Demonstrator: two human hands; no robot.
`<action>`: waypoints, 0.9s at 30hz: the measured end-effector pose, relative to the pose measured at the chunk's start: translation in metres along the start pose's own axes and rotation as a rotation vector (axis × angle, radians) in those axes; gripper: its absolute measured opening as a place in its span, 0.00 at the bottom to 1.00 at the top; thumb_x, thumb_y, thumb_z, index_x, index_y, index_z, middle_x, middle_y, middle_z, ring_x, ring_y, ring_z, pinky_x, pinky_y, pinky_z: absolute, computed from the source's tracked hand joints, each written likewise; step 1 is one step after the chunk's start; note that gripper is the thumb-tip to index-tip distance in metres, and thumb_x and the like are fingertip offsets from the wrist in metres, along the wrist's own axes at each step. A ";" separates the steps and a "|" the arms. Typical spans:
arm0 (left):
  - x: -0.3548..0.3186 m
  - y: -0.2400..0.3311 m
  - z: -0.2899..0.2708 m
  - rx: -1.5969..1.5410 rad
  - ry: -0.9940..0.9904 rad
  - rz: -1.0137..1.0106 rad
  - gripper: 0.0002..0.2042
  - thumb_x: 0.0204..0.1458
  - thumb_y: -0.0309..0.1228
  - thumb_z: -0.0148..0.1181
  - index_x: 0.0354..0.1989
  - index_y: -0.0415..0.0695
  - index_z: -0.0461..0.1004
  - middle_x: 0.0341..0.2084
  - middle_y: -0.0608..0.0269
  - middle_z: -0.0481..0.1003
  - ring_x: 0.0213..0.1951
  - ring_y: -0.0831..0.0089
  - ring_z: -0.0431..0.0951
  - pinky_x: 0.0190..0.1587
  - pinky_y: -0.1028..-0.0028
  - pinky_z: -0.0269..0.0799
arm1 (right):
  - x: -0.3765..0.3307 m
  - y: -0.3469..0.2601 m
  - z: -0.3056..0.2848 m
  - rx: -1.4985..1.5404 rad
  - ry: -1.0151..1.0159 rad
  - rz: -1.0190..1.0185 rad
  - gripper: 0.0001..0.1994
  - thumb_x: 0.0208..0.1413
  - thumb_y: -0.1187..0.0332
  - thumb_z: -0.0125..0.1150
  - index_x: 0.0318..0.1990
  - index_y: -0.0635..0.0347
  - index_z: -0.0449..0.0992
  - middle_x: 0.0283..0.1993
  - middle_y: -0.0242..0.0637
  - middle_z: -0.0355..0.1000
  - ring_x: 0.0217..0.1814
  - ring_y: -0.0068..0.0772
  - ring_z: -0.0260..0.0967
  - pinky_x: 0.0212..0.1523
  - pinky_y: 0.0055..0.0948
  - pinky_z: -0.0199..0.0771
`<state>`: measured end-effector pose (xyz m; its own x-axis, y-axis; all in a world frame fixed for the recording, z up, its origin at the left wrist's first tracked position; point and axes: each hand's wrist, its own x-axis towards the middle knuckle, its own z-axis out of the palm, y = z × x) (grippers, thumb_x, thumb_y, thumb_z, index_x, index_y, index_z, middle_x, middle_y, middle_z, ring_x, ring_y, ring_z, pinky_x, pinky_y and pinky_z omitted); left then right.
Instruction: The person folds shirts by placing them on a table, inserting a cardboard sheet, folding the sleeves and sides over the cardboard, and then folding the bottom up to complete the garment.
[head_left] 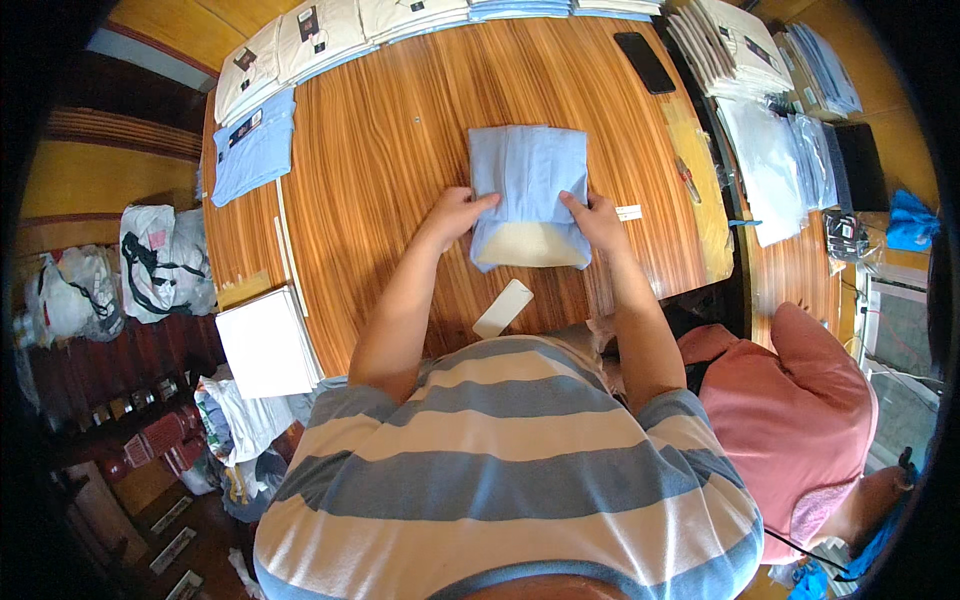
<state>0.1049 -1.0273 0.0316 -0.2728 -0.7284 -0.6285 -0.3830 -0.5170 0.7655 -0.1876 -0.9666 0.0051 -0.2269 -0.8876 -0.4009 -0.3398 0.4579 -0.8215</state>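
Observation:
A light blue folded shirt (528,175) lies on the wood-grain table in front of me. A cream-coloured flat piece (530,244), perhaps card, shows at its near end, between the blue edges. My left hand (462,216) grips the shirt's left edge, thumb on top and fingers curled at the side. On the opposite edge, my right hand (597,222) holds it the same way. Just below the shirt rests a white rounded rectangular object (503,308). A short white strip (628,212) lies beside my right hand.
Stacks of folded shirts (325,42) line the far edge. One blue folded shirt (255,148) lies far left, white sheets (265,345) near left. A black phone (645,62), a small cutter-like tool (688,180) and clear plastic bags (765,165) are right. A person in pink (790,420) is close.

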 end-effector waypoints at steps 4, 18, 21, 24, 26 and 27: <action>-0.022 0.025 -0.010 -0.302 0.066 0.092 0.24 0.63 0.42 0.68 0.57 0.33 0.78 0.48 0.48 0.83 0.44 0.59 0.86 0.43 0.60 0.85 | 0.014 -0.049 -0.027 -0.174 -0.143 -0.080 0.29 0.63 0.46 0.69 0.46 0.73 0.84 0.39 0.49 0.84 0.41 0.39 0.82 0.45 0.39 0.81; -0.050 -0.024 -0.043 -0.203 0.281 0.453 0.15 0.67 0.37 0.65 0.54 0.39 0.80 0.40 0.61 0.84 0.40 0.74 0.83 0.45 0.68 0.80 | -0.034 -0.105 0.017 -0.223 0.107 -0.492 0.23 0.66 0.50 0.67 0.35 0.67 0.77 0.23 0.50 0.74 0.24 0.45 0.74 0.29 0.42 0.73; -0.074 -0.108 0.001 -0.036 0.285 0.463 0.16 0.63 0.39 0.69 0.49 0.39 0.80 0.36 0.58 0.84 0.36 0.74 0.83 0.38 0.67 0.80 | -0.063 0.002 0.050 -0.438 0.143 -0.415 0.21 0.64 0.52 0.69 0.41 0.66 0.77 0.29 0.52 0.78 0.29 0.56 0.78 0.33 0.49 0.79; -0.138 -0.067 0.014 0.857 0.397 0.110 0.14 0.60 0.39 0.72 0.42 0.40 0.80 0.31 0.63 0.82 0.32 0.79 0.80 0.34 0.71 0.76 | -0.112 -0.001 0.036 -0.572 0.158 -0.330 0.21 0.62 0.55 0.71 0.48 0.65 0.77 0.35 0.54 0.81 0.34 0.60 0.80 0.37 0.50 0.82; -0.156 -0.065 0.015 0.701 0.549 0.251 0.15 0.58 0.39 0.74 0.36 0.39 0.79 0.26 0.62 0.79 0.29 0.79 0.77 0.32 0.72 0.74 | -0.127 -0.021 0.027 -0.583 0.173 -0.411 0.20 0.61 0.55 0.72 0.48 0.65 0.79 0.34 0.52 0.81 0.34 0.59 0.80 0.37 0.49 0.81; -0.160 -0.068 0.016 0.624 0.625 0.321 0.15 0.57 0.39 0.75 0.33 0.39 0.79 0.23 0.62 0.77 0.27 0.79 0.76 0.30 0.72 0.72 | -0.130 -0.024 0.026 -0.585 0.182 -0.452 0.20 0.61 0.56 0.73 0.48 0.65 0.80 0.34 0.52 0.81 0.35 0.58 0.80 0.37 0.48 0.81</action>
<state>0.1607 -0.8685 0.0784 0.0066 -0.9973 -0.0737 -0.8251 -0.0470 0.5630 -0.1258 -0.8637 0.0662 -0.0805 -0.9960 0.0382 -0.8526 0.0489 -0.5203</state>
